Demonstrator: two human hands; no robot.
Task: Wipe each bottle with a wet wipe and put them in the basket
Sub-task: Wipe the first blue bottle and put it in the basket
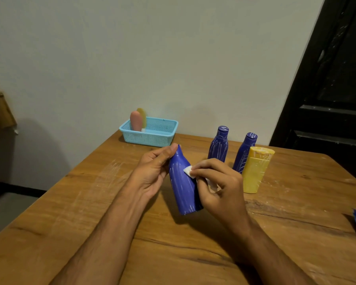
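Wooden table (70, 212) by pale wall. Blue basket (152, 138) far left holds pink and yellow bottles. Left hand (152, 171) grips streaked blue bottle (183, 192) at its neck, tilted; right hand (218, 186) pinches white wipe (188, 171) against its shoulder. Two blue bottles (219, 145) and yellow bottle (255, 171) stand right

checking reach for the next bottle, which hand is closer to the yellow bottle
Right. The right hand is just left of the yellow bottle, pressing a wet wipe on the held blue bottle; the left hand grips that bottle's far side.
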